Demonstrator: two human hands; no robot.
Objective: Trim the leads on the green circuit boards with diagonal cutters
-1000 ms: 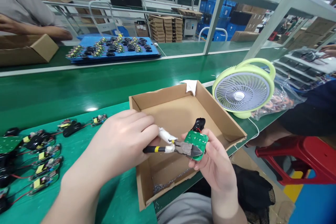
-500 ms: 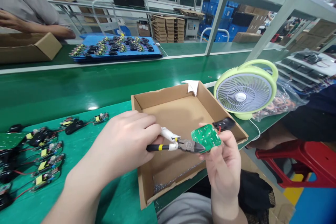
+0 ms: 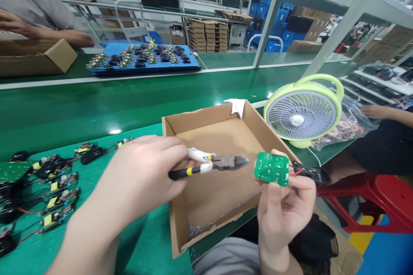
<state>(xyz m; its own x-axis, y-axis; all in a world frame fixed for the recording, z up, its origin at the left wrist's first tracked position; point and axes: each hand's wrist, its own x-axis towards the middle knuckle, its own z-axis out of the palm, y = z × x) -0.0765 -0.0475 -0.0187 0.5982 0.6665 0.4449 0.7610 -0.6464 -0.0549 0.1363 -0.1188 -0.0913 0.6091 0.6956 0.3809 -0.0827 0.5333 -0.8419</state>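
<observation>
My left hand (image 3: 151, 167) is closed round the handles of diagonal cutters (image 3: 230, 163), which have white wrapping and yellow bands. The cutters' jaws point right and look closed, with a gap between their tip and a green circuit board (image 3: 271, 168). My right hand (image 3: 285, 204) pinches that board by its lower edge and from behind, solder side facing me. Red and black wires run from the board's right side to a black plastic part (image 3: 311, 173). Both hands are above an open cardboard box (image 3: 213, 137), where small clippings (image 3: 209, 225) lie along the near side.
Several wired circuit boards (image 3: 53, 202) lie on the green mat at left. A green fan (image 3: 301, 114) stands right of the box, before a plastic bag of coils (image 3: 343, 126). Across the bench is a blue tray (image 3: 190, 65) of boards. Co-workers sit at far left and right.
The board in my right hand has moved right, away from the cutters. My left hand has drawn the cutters left and slightly up. A co-worker's arm has appeared at right by the bag.
</observation>
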